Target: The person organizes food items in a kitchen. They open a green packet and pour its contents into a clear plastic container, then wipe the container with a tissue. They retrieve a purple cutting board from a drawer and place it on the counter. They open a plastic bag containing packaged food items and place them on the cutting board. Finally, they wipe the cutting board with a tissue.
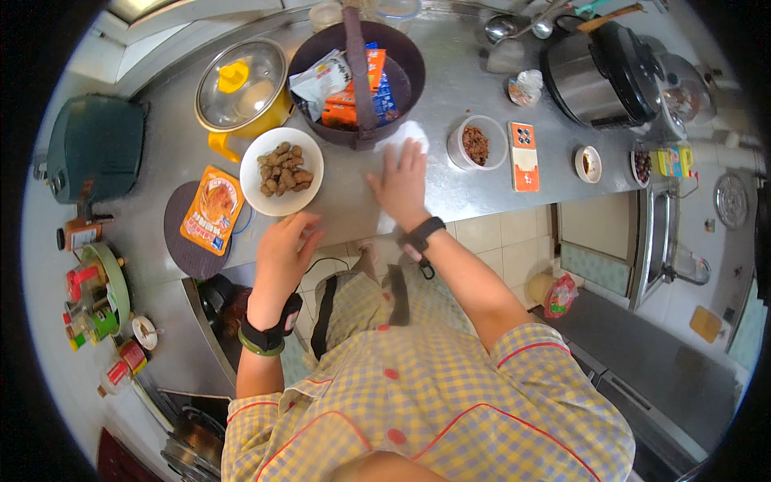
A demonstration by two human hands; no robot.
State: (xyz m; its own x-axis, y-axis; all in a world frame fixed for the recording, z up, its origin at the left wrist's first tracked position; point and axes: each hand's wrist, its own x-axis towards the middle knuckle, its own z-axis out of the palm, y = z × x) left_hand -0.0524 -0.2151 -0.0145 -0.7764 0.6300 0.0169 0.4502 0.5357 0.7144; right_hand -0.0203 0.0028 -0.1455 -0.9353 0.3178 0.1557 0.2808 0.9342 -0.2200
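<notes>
My right hand (401,181) lies flat with fingers spread on the steel counter (353,197), close to its front edge. Just past the fingertips is a white patch (407,133), perhaps a tissue or cloth. Lower and to the left, my left hand (285,245) hovers by the counter edge, its fingers loosely bent, thumb apart and nothing visible in it. Near its fingertips stands a white bowl (250,189) of brown, knobbly pieces (283,169). To the left, an orange food packet (213,209) rests on a dark round mat (178,233).
Behind the bowl are a yellow pot with a glass lid (281,112) and a dark handled basket (414,68) of packets. On the right sit a plastic tub (498,149) of brown crumbly food, an orange-and-white box (524,157), a small sauce dish (588,165) and an electric cooker (598,76).
</notes>
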